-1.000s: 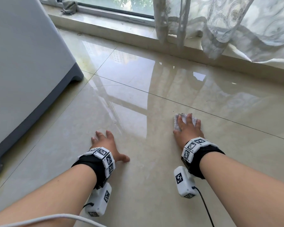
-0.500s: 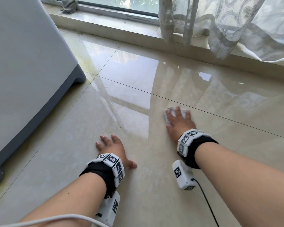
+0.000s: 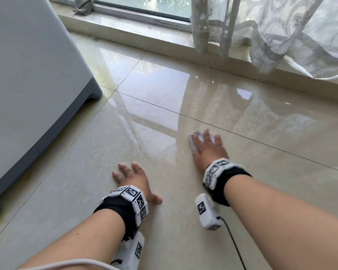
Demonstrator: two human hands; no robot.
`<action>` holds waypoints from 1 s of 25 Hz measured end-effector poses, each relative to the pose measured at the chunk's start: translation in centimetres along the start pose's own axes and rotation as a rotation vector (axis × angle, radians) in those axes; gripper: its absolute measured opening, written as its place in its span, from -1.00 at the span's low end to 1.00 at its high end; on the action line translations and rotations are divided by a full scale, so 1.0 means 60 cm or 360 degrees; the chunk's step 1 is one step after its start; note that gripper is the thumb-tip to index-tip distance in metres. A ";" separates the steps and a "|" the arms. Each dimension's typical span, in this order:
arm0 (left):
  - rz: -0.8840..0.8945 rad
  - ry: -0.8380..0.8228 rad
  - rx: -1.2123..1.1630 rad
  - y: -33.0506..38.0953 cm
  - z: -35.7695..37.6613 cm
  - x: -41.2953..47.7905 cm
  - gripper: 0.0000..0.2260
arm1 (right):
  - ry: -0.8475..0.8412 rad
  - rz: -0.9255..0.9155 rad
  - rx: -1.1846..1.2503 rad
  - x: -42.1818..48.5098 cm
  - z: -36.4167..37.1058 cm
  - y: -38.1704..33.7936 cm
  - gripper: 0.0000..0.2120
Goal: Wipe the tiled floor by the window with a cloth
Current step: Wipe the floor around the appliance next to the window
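Right hand (image 3: 207, 151), centre right of frame: palm down, fingers straight and slightly spread, pressing a small white cloth (image 3: 193, 142) flat on the tiled floor (image 3: 82, 172). The cloth shows only at the fingertips and along the hand's left edge, just below a grout line, and is slightly blurred. Left hand (image 3: 134, 179), lower centre: flat on the bare tile, fingers spread, thumb out to the right, holding nothing. Surroundings: a white appliance with a grey base (image 3: 27, 84) fills the left side, its corner foot on the floor, well apart from both hands. A raised stone sill (image 3: 137, 30) runs along the top below the window (image 3: 144, 4); a crumpled grey rag (image 3: 83, 5) lies on it at upper left. A lace curtain (image 3: 271, 30) hangs at upper right, its hem draped over the sill. The glossy tiles reflect window and curtain. Labels: square black-and-white code markers on the left wrist band (image 3: 131, 199), the right wrist band (image 3: 216, 169) and the white boxes under the wrists; a black cable (image 3: 234, 244) leads from the right box.
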State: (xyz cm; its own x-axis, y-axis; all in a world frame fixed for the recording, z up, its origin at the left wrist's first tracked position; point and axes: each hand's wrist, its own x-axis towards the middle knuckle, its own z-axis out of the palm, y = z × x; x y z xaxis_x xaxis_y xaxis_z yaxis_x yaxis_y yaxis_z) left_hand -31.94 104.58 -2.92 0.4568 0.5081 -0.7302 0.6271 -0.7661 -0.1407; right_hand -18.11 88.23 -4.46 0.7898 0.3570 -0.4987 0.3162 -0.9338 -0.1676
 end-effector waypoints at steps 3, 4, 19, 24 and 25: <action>-0.0006 -0.0001 -0.0042 0.002 -0.002 0.003 0.26 | -0.0020 0.0306 0.0026 0.022 -0.033 0.079 -0.47; 0.0000 0.0001 -0.0053 0.004 -0.001 0.003 0.26 | -0.0006 0.0341 -0.0015 0.026 -0.039 0.100 -0.46; 0.0034 -0.0026 -0.0064 0.016 -0.001 -0.003 0.29 | 0.0032 -0.0224 0.0058 0.010 -0.028 -0.031 -0.50; 0.0032 -0.0066 -0.0081 0.016 0.000 -0.010 0.29 | -0.0062 -0.0458 0.0018 -0.029 0.015 -0.094 -0.48; 0.0039 -0.0071 -0.0083 0.019 0.000 -0.011 0.29 | -0.0061 -0.0447 0.0022 -0.029 0.012 -0.091 -0.49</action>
State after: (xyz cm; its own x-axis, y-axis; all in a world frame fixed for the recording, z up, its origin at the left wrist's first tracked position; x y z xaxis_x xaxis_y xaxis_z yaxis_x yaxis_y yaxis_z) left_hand -31.54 103.39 -2.59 0.4447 0.4705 -0.7622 0.6485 -0.7561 -0.0884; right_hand -21.63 92.69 -3.30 0.6517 0.6009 -0.4628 0.5127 -0.7987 -0.3152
